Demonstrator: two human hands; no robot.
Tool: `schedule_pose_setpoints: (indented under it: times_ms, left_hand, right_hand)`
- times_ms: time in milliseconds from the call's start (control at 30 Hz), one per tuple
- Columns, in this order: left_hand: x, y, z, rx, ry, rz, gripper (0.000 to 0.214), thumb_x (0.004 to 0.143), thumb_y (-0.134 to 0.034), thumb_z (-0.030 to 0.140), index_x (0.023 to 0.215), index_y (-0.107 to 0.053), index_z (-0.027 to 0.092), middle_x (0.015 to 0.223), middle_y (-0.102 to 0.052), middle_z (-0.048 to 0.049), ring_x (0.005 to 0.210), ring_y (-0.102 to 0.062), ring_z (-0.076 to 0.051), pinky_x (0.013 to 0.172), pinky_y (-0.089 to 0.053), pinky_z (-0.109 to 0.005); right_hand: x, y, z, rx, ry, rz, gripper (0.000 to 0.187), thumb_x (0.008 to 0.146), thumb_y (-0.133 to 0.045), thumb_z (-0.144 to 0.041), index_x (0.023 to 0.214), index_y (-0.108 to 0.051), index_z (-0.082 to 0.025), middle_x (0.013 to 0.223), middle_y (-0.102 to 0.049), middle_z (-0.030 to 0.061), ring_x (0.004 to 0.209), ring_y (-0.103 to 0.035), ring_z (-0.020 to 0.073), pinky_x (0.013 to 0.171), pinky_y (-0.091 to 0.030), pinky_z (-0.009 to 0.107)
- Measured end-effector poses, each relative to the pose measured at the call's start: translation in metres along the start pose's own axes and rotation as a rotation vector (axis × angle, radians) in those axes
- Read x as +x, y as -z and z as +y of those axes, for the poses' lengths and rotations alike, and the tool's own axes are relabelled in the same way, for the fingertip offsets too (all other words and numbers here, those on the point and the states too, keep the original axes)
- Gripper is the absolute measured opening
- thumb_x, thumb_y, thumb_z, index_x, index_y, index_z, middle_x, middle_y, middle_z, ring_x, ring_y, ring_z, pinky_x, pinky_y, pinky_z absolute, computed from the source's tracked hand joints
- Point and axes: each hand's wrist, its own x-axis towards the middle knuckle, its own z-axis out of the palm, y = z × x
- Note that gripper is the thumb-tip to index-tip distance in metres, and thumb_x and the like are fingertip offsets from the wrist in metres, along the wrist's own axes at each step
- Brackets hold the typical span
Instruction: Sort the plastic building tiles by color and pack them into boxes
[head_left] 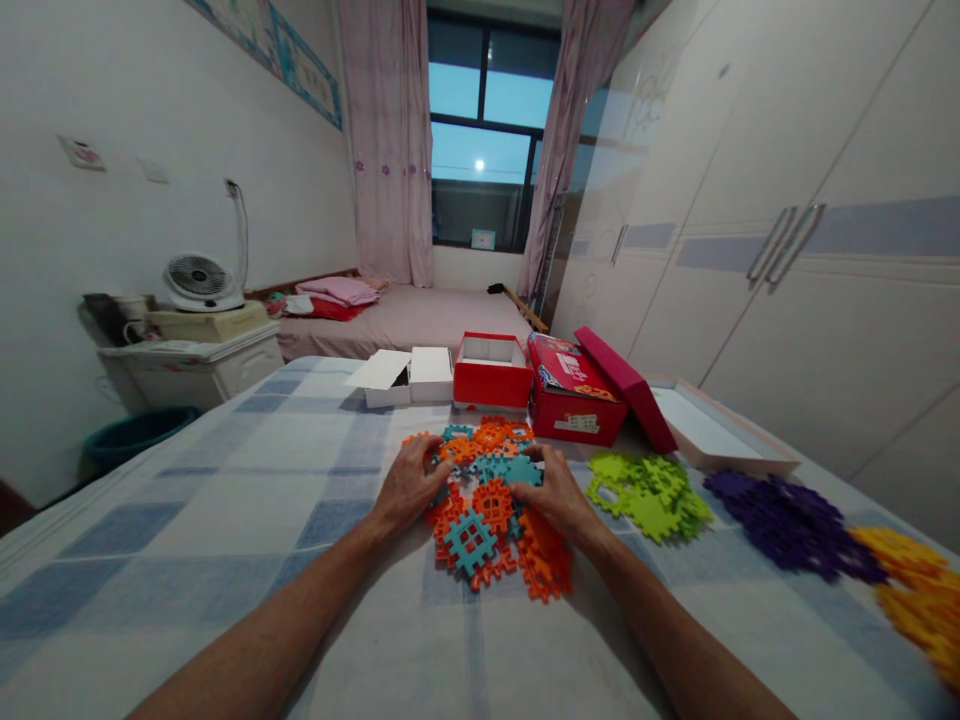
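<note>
A heap of orange and teal plastic lattice tiles (487, 500) lies in the middle of the checked cloth. My left hand (409, 482) rests on the heap's left edge with its fingers curled round some tiles. On the right side of the heap sits my right hand (553, 492), its fingers bent over a teal tile. Both hands press against the pile from either side.
Further right lie heaps of green tiles (649, 492), purple tiles (791, 520) and yellow tiles (915, 585). Behind stand a white box (409, 378), a red open box (491, 372), a red toy box (574, 390) and a tray lid (720, 428). Wardrobe on the right, fan at left.
</note>
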Motion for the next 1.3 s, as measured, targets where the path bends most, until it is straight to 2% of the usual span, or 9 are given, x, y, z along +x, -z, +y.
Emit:
schedule_pose_setpoints:
  times_ms: [200, 333, 500, 667, 833, 900, 1033, 1133, 1300]
  left_hand:
    - [0.002, 0.000, -0.004, -0.005, 0.021, 0.032, 0.033, 0.081, -0.048, 0.038, 0.101, -0.062, 0.016, 0.107, -0.062, -0.0103, 0.100, -0.060, -0.023, 0.091, -0.047, -0.039]
    - [0.005, 0.002, -0.010, 0.038, 0.027, 0.061, 0.029, 0.081, -0.046, 0.036, 0.097, -0.062, 0.018, 0.105, -0.063, -0.0094, 0.101, -0.058, -0.024, 0.094, -0.044, -0.041]
    - [0.007, 0.003, -0.014, 0.077, 0.024, 0.047, 0.029, 0.082, -0.044, 0.036, 0.095, -0.062, 0.017, 0.103, -0.063, -0.0096, 0.100, -0.058, -0.024, 0.094, -0.044, -0.041]
    - [0.006, 0.003, -0.011, 0.031, -0.055, 0.000, 0.029, 0.083, -0.045, 0.035, 0.097, -0.062, 0.017, 0.104, -0.062, -0.0091, 0.102, -0.057, -0.023, 0.095, -0.044, -0.039]
    - [0.007, 0.002, -0.015, 0.012, -0.067, -0.002, 0.031, 0.085, -0.043, 0.037, 0.096, -0.063, 0.017, 0.102, -0.062, -0.0086, 0.100, -0.057, -0.022, 0.094, -0.044, -0.038]
    - [0.008, 0.002, -0.018, 0.015, -0.065, -0.003, 0.032, 0.086, -0.041, 0.038, 0.096, -0.063, 0.016, 0.102, -0.062, -0.0092, 0.100, -0.057, -0.023, 0.094, -0.044, -0.040]
    - [0.009, 0.000, -0.023, 0.030, -0.085, 0.001, 0.032, 0.086, -0.040, 0.037, 0.094, -0.063, 0.016, 0.099, -0.062, -0.0090, 0.100, -0.057, -0.023, 0.094, -0.044, -0.039]
    - [0.009, 0.000, -0.023, 0.049, -0.101, -0.006, 0.031, 0.087, -0.039, 0.035, 0.094, -0.063, 0.016, 0.099, -0.062, -0.0089, 0.100, -0.057, -0.022, 0.095, -0.044, -0.039]
    - [0.007, 0.003, -0.015, 0.135, -0.152, 0.057, 0.027, 0.087, -0.043, 0.031, 0.094, -0.064, 0.015, 0.108, -0.060, -0.0108, 0.107, -0.054, -0.024, 0.098, -0.042, -0.042]
  right_hand:
    - [0.011, -0.006, 0.006, 0.160, 0.013, 0.046, 0.055, 0.069, -0.062, -0.037, 0.118, -0.048, -0.017, 0.120, -0.049, 0.0111, 0.106, -0.054, 0.0218, 0.089, -0.047, 0.036]
    - [0.010, 0.015, -0.001, -0.028, 0.095, 0.098, 0.048, 0.074, -0.059, -0.037, 0.117, -0.053, -0.015, 0.124, -0.048, 0.0142, 0.116, -0.049, 0.0248, 0.094, -0.043, 0.038]
    - [-0.016, 0.048, -0.013, -0.241, 0.027, -0.227, 0.047, 0.080, -0.054, -0.045, 0.117, -0.056, -0.015, 0.110, -0.061, 0.0117, 0.095, -0.059, 0.0225, 0.082, -0.045, 0.035]
    - [-0.025, 0.044, -0.012, -0.337, -0.074, -0.350, 0.051, 0.073, -0.063, -0.040, 0.116, -0.055, -0.015, 0.096, -0.064, 0.0080, 0.086, -0.059, 0.0210, 0.074, -0.042, 0.031]
    - [-0.016, 0.055, -0.008, -0.190, -0.010, -0.315, 0.018, 0.077, -0.054, -0.034, 0.081, -0.056, -0.017, 0.073, -0.058, 0.0007, 0.067, -0.051, 0.0141, 0.061, -0.037, 0.025]
    - [-0.020, 0.067, -0.010, -0.106, 0.038, -0.323, 0.023, 0.083, -0.048, -0.039, 0.076, -0.054, -0.017, 0.069, -0.054, -0.0003, 0.063, -0.048, 0.0129, 0.059, -0.037, 0.025]
    - [-0.045, 0.074, -0.022, -0.065, 0.089, -0.420, 0.026, 0.084, -0.049, -0.043, 0.086, -0.059, -0.019, 0.090, -0.061, 0.0043, 0.083, -0.056, 0.0178, 0.077, -0.044, 0.031]
    - [-0.069, 0.061, -0.029, -0.150, 0.093, -0.437, 0.026, 0.084, -0.050, -0.040, 0.097, -0.060, -0.020, 0.116, -0.056, 0.0090, 0.107, -0.052, 0.0232, 0.096, -0.038, 0.038]
    - [-0.087, 0.041, -0.038, -0.251, 0.038, -0.392, 0.022, 0.082, -0.052, -0.031, 0.100, -0.056, -0.018, 0.109, -0.054, 0.0097, 0.103, -0.051, 0.0226, 0.094, -0.039, 0.038]
